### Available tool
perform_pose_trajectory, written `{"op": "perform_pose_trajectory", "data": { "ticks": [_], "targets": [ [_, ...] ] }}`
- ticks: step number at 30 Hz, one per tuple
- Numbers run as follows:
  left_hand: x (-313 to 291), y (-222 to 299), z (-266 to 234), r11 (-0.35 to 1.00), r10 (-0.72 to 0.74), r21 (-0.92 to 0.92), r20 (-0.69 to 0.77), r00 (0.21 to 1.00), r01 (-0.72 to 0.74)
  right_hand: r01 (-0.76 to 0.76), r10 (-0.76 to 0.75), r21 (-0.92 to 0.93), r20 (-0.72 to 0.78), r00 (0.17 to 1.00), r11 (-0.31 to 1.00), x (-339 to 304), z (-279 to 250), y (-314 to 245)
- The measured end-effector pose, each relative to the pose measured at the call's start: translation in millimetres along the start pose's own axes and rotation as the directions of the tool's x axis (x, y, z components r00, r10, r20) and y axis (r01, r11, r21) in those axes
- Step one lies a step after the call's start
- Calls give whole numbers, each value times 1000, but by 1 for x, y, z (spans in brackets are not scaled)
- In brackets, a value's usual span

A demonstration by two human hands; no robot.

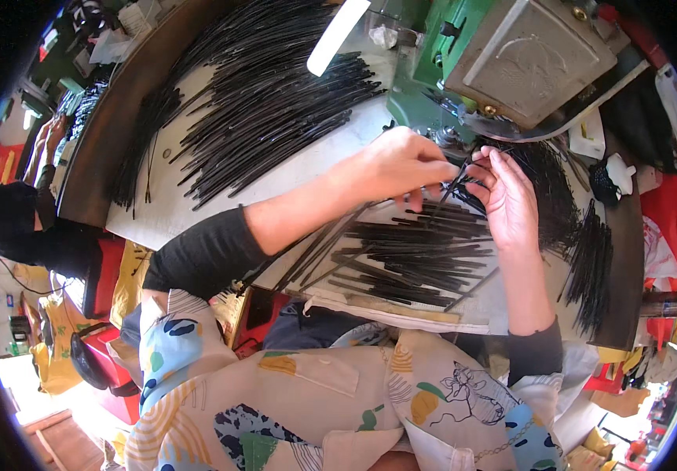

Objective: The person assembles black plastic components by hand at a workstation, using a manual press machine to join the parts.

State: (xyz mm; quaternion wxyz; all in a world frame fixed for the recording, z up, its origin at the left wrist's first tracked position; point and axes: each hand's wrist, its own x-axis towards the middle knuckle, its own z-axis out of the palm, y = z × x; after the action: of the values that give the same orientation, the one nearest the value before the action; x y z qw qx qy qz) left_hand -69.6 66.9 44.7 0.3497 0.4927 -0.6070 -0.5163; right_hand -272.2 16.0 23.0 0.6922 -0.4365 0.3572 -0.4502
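Note:
In front of the green machine (426,102), my two hands meet over the worktable (307,169). My left hand (401,166) reaches across from the left with its fingertips pinched on a thin black strip (455,187). At the upper end of that strip, the bent fingertips of my right hand (505,188) close in a loose pinch; its thumb partly hides the contact. Below my hands lies a pile of short black strips (409,251). A broad spread of longer black strips (276,118) covers the table's far left.
A grey metal housing (539,59) juts over the table at the upper right. More dark strips (590,271) hang at the right edge, near a black-and-white bundle (613,179). A white lamp tube (338,35) hangs above. Another person (16,224) in black sits at far left.

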Motion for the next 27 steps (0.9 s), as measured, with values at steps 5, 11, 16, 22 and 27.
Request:
{"op": "perform_pose_trajectory", "data": {
  "ticks": [5, 11, 16, 22, 27],
  "targets": [
    [-23, -6, -59, 914, 151, 400, -183, 972, -67, 56, -57, 41, 28, 998, 998, 3, -8, -5],
    [-37, -9, -85, 761, 124, 643, -273, 954, 85, 18, -20, 64, 32, 999, 998, 4, -1, -2],
    [-24, -25, -77, 602, 335, 796, -184, 924, -60, -5, 4, 28, 20, 1000, 1000, -1, 4, -3],
    [-31, -27, -83, 360, 284, 924, -240, 928, 128, -12, 11, 13, 36, 999, 1000, -2, 3, -6],
    [-23, -36, -76, 350, 274, 925, -250, 929, 146, -24, 24, -5, 44, 999, 1000, -1, 5, -4]
  ]
}}
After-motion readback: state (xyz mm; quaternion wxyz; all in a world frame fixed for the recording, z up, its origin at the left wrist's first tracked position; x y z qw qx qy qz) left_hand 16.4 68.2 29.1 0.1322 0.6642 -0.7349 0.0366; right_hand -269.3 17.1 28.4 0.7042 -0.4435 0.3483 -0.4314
